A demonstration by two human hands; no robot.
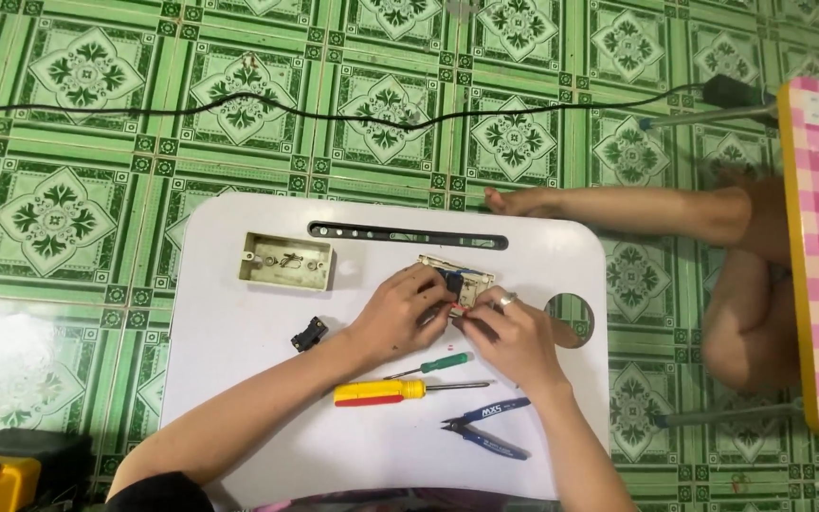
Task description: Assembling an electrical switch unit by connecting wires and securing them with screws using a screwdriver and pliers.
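Green patterned floor tiles surround a low white lap table (239, 332) with a slot along its far edge and a round hole at its right. A black cable (334, 116) runs across the floor behind it. Another person's bare leg (637, 210) rests on the tiles to the right, next to a pink checked table (812, 284).

Work piece: a beige switch plate (471, 277), lying on the white table right of centre, with a small black module (451, 284) seated in it. Left hand (395, 313) is curled over the plate's left side, fingers closed on the black module. Right hand (514, 337), ring on one finger, pinches at the plate's lower edge just beside the left fingertips; what it grips between the tips is too small to make out.

Also on the table: an open beige back box (286, 261) to the left, well apart; a loose black switch insert (308, 334) near the left forearm; a green-handled screwdriver (433, 364) and a yellow-and-red screwdriver (400, 390) just below the hands; blue-handled cutters (485, 429) nearest the body.

Judgement on technique: keeping the plate flat on the table and steadied with one hand while the other works the small part seems best. Fingertip force should stay light and square to the plate, since the clips look thin.
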